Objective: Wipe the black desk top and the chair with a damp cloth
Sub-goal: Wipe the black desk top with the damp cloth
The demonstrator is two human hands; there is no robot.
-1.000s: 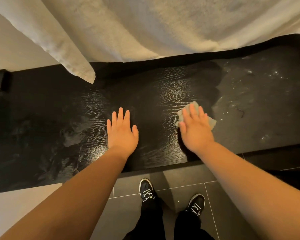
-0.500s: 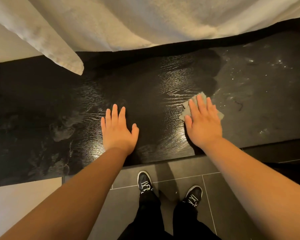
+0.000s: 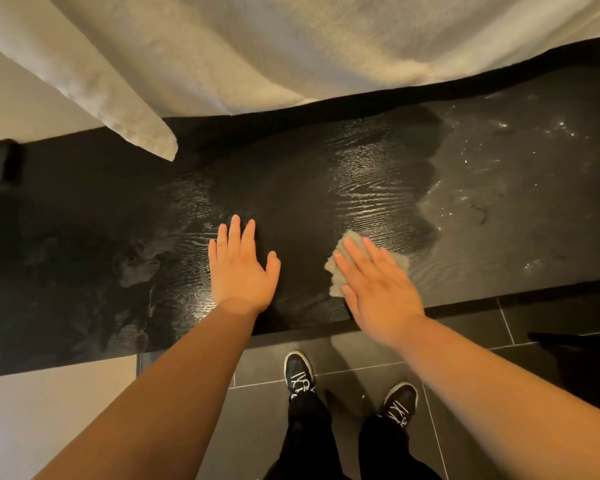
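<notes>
Since the last frame my right hand slid the cloth left — flat, fingers spread; left hand flat on desk top.

a single head-worn wide-angle camera looks steeply down and forward from standing height, close over the black counter, whose near edge runs across the lower middle and bows with the lens. both forearms reach in from the bottom corners, the left hand and right hand landing near the centre. straight below the lens, two black sneakers stand on the dark tiled floor. pale draped fabric fills the top, at the counter's far side. no second view.
</notes>
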